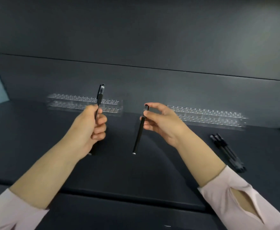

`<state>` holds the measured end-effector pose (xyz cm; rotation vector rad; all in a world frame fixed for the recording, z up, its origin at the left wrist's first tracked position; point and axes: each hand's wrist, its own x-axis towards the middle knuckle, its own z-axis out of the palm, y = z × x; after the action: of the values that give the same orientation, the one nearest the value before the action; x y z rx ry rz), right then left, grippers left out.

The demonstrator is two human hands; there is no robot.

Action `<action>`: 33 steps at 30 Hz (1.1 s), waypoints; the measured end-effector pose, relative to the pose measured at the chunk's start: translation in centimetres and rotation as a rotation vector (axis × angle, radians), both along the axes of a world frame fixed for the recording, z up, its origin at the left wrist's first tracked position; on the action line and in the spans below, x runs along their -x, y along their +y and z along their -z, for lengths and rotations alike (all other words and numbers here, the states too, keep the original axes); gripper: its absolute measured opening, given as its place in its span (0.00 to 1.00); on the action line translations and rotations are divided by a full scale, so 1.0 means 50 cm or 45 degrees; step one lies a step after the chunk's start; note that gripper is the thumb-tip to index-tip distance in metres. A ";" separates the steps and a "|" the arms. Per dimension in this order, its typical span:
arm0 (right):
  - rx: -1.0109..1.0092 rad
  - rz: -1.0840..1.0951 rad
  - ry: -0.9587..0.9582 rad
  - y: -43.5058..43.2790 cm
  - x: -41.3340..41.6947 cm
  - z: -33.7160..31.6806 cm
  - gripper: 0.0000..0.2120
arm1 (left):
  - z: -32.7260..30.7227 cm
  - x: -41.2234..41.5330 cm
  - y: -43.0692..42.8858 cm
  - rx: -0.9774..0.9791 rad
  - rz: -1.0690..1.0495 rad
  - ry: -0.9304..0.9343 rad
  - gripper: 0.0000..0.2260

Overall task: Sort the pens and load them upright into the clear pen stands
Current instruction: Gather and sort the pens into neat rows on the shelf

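Presently we list two pens in hand and two stands beyond them. Left hand (92, 125): fingers curled in a fist round the left pen (100, 95), which stands near upright, clip end up, its lower end showing under the palm. Right hand (159, 120): thumb and fingertips pinch the top of the right pen (139, 132), which hangs point down, slanting toward the left; we cannot tell whether its tip touches the table (136, 173). Left stand (73, 102): clear, two tiers of holes, long axis running left to right along the back panel, lying straight beyond the left hand, which is the nearer. Right stand (208, 116): same make, same axis, beyond and to the right of the right hand, which is the nearer. We see no pen standing in either, though both are blurred. Spare pens (227, 151): a dark bundle lying flat beside the right forearm, well apart from both hands. We judge the coming move to turn on this: each pen's axis is close to vertical, so each hand need only carry forward over its own stand and lower into a hole; the right pen, held from above, looks the better set. Room: open table runs from the hands to the stands; the back panel rises just behind the stands, so the reach should stop short of it.
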<state>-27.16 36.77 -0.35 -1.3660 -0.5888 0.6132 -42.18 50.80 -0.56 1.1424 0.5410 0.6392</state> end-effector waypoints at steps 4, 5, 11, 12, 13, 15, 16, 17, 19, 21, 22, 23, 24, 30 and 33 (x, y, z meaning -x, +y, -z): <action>0.187 0.049 -0.144 0.135 0.068 0.025 0.12 | 0.008 0.074 0.105 -0.166 0.015 0.136 0.12; 0.231 0.068 -0.162 0.159 0.078 0.030 0.13 | 0.012 0.088 0.125 -0.215 0.020 0.162 0.11; 0.447 0.125 -0.125 0.238 0.102 0.055 0.14 | 0.029 0.148 0.211 -0.189 0.248 0.068 0.08; 0.475 0.134 -0.140 0.244 0.103 0.060 0.13 | 0.031 0.152 0.221 -0.181 0.275 0.058 0.08; 0.504 0.148 -0.168 0.249 0.103 0.064 0.13 | 0.034 0.155 0.231 -0.180 0.289 0.056 0.08; 0.569 0.183 -0.246 0.254 0.099 0.071 0.13 | 0.038 0.157 0.248 -0.181 0.303 0.067 0.08; 0.603 0.197 -0.286 0.255 0.096 0.074 0.14 | 0.040 0.157 0.255 -0.182 0.312 0.075 0.08; 0.633 0.204 -0.318 0.255 0.095 0.077 0.14 | 0.041 0.157 0.261 -0.186 0.321 0.084 0.08; 0.656 0.209 -0.358 0.253 0.096 0.080 0.14 | 0.045 0.155 0.270 -0.221 0.328 0.117 0.07; 0.628 0.239 -0.409 0.247 0.105 0.076 0.12 | 0.048 0.150 0.271 -0.277 0.315 0.157 0.06; 0.604 0.256 -0.452 0.241 0.114 0.069 0.10 | 0.048 0.146 0.268 -0.305 0.305 0.171 0.05; 0.565 0.250 -0.481 0.233 0.123 0.061 0.07 | 0.046 0.141 0.265 -0.339 0.296 0.182 0.05; 0.509 0.204 -0.477 0.222 0.135 0.051 0.05 | 0.043 0.135 0.260 -0.378 0.288 0.192 0.05; 0.251 -0.074 -0.342 0.116 0.180 0.008 0.02 | 0.012 0.067 0.169 -0.510 0.309 0.112 0.04; 0.189 0.050 -0.359 0.040 0.161 0.004 0.04 | 0.000 0.012 0.084 -0.515 0.357 0.058 0.04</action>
<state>-35.19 38.77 -0.55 -1.6151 -0.7520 0.4415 -42.79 55.00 -0.57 1.5841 0.2854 0.4897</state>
